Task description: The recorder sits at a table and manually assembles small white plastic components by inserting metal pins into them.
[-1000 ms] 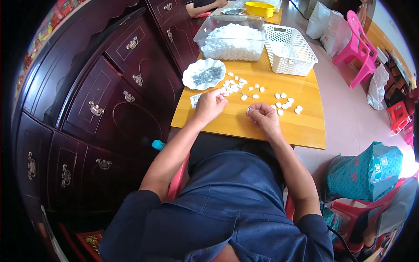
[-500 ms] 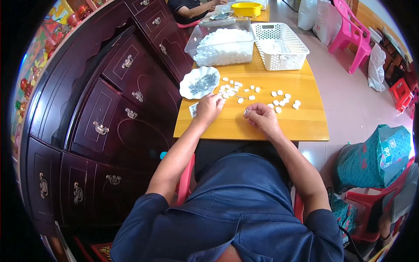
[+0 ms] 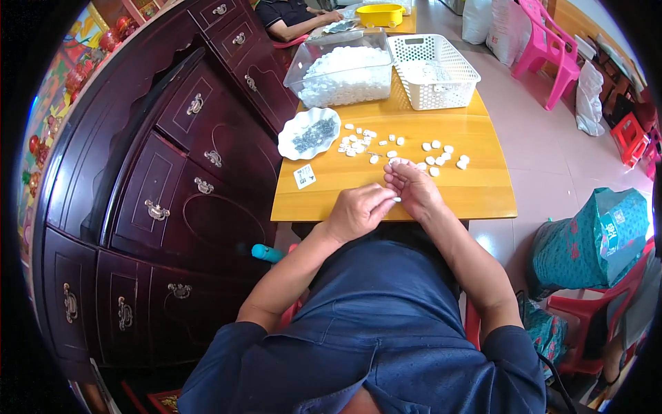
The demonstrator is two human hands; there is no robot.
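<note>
Near the table's front edge, my left hand [image 3: 358,212] pinches a small white plastic piece [image 3: 396,199] between thumb and forefinger. Close beside it on the right is my right hand [image 3: 418,191], its fingers curled and the palm partly turned up. A small white piece shows at its fingertips, partly hidden by them. Beyond both hands lies a loose cluster of small white pieces [image 3: 357,144], with rounder white pieces [image 3: 441,157] spread to the right. A white scalloped dish [image 3: 286,143] at the left holds many small dark grey parts [image 3: 316,135].
A clear plastic tub [image 3: 298,84] full of white pieces and a white perforated basket [image 3: 441,99] stand at the table's [image 3: 476,200] far side. A printed card [image 3: 303,176] lies near the dish. Dark drawers [image 3: 186,179] line the left. Across sits another person [image 3: 289,21] by a yellow basin [image 3: 380,15].
My left hand has drawn back from the cluster toward me and right, now with a white piece in its fingers. My right hand has turned its palm upward beside it. The card is uncovered.
</note>
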